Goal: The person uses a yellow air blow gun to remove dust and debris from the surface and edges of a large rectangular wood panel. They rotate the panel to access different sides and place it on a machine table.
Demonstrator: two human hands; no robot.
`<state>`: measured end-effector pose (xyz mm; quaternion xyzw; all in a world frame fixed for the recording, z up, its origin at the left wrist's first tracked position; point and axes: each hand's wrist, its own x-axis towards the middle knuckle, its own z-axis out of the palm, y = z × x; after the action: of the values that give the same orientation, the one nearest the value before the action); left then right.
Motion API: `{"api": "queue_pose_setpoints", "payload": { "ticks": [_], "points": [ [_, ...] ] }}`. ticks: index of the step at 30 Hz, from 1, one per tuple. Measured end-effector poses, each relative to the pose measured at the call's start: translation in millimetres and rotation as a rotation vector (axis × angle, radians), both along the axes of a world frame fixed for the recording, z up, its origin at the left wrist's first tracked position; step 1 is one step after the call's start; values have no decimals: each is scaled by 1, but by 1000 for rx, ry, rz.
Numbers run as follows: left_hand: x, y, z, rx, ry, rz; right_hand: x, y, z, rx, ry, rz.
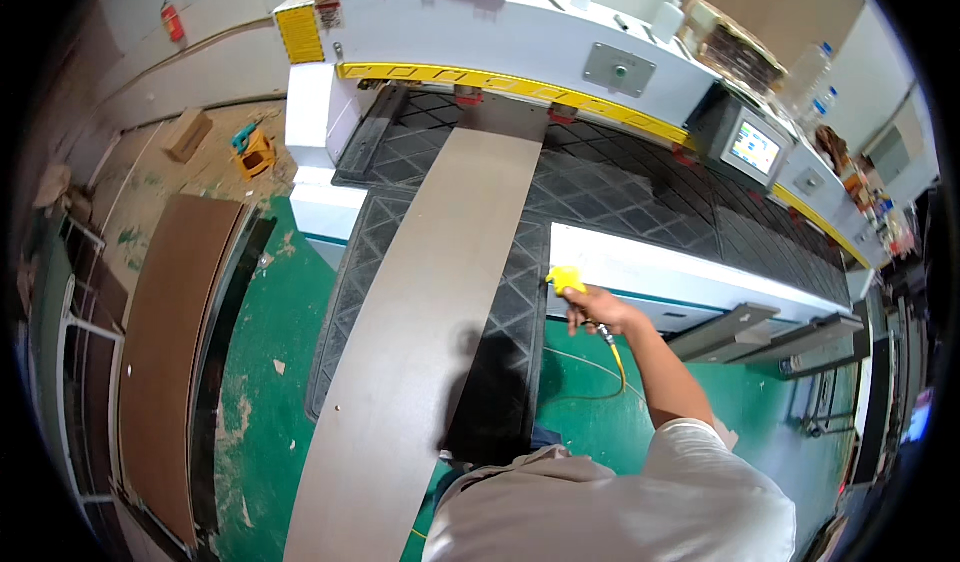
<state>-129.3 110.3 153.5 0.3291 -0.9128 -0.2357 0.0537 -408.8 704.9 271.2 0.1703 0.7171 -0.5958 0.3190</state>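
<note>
My right hand (600, 308) is closed around a yellow air blow gun (566, 280). From below my fingers a yellow hose (622, 370) curves down toward the green floor. The gun is held beside the white edge of a machine bed, to the right of a long grey-beige panel (410, 292). That panel lies lengthwise on a black grooved bed (520, 307), its far end under the machine's beam and its near end running past my left side. My left hand is out of sight.
A white machine beam (450, 37) with a yellow striped edge spans the far side, carrying bottles and boxes. A control screen (755, 150) hangs at its right. Brown boards (170, 352) lean at left. Grey bars (725, 330) jut out at right. A yellow stool (256, 154) stands far left.
</note>
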Motion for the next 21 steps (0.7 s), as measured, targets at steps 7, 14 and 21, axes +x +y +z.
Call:
{"api": "queue_pose_setpoints", "payload": {
  "ticks": [7, 14, 21],
  "points": [
    [-25, -11, -5, 34, 26, -101, 72, -85, 44, 103, -176, 542],
    [-44, -9, -1, 35, 23, -174, 85, -19, 72, 343, -140, 333],
    [-71, 26, 9, 13, -9, -252, 140, 254, 17, 960, 40, -837]
  ]
}}
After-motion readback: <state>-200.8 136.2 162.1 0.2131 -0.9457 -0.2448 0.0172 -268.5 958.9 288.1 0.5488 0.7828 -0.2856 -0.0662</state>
